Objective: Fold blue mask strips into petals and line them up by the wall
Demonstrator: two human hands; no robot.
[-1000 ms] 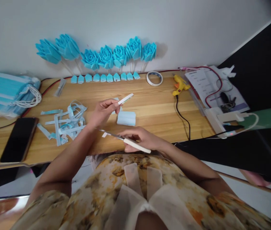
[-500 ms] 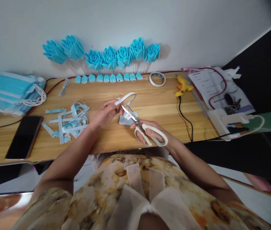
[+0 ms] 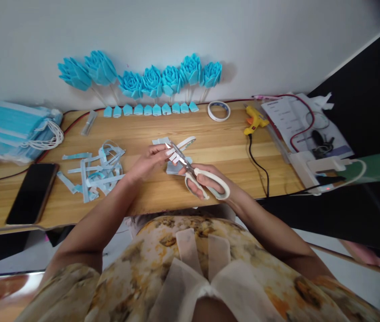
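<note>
My left hand [image 3: 151, 160] pinches a white strip of tape [image 3: 189, 142] with small print near its free end. In my right hand [image 3: 210, 175] are scissors with white handles [image 3: 223, 185], fingers through the loops. Their metal blades cross the strip close to my left fingertips, and several short white pieces [image 3: 175, 156] lie along the blades. Whether these pieces stick to the metal is hard to tell. Beneath the blades, a pale blue folded piece [image 3: 173, 168] rests on the table, partly hidden. Another pale piece [image 3: 160, 141] shows just beyond my left fingers.
Blue flowers on sticks [image 3: 152, 81] lean at the wall behind a row of small blue folded pieces [image 3: 147, 110]. Cut strips [image 3: 92, 170], a phone [image 3: 32, 193] and face masks [image 3: 11, 127] lie left. Rightward are a tape roll [image 3: 219, 111], yellow glue gun [image 3: 255, 120] and power strip [image 3: 305, 172].
The strip's arch has flattened and its free end now points right. The scissors have shifted slightly left and up, bringing the blades against my left fingertips.
</note>
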